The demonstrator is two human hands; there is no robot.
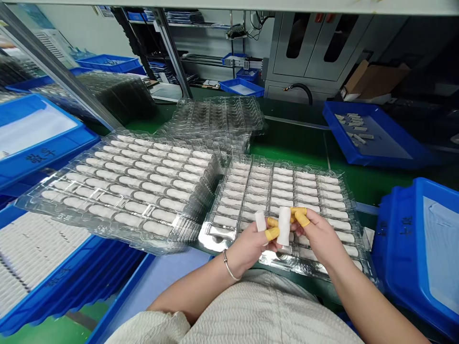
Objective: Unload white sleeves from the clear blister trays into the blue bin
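Note:
My left hand (pixel 251 244) and my right hand (pixel 317 231) meet over the near edge of a clear plastic tray (pixel 287 191) full of small white parts. Both hands wear yellow finger cots. Between the fingertips of both hands stands an upright white part (pixel 284 225). A second white part (pixel 260 220) sticks up from my left hand's fingers. A thin bracelet circles my left wrist. Left of this tray lies a stack of clear trays (pixel 125 186), also filled with white parts.
Blue bins stand at the left (pixel 32 138), at the right (pixel 423 243) and at the far right (pixel 373 136), the last with a few white pieces. More clear trays (pixel 215 117) are stacked behind on the green belt (pixel 297 141). A grey cabinet stands at the back.

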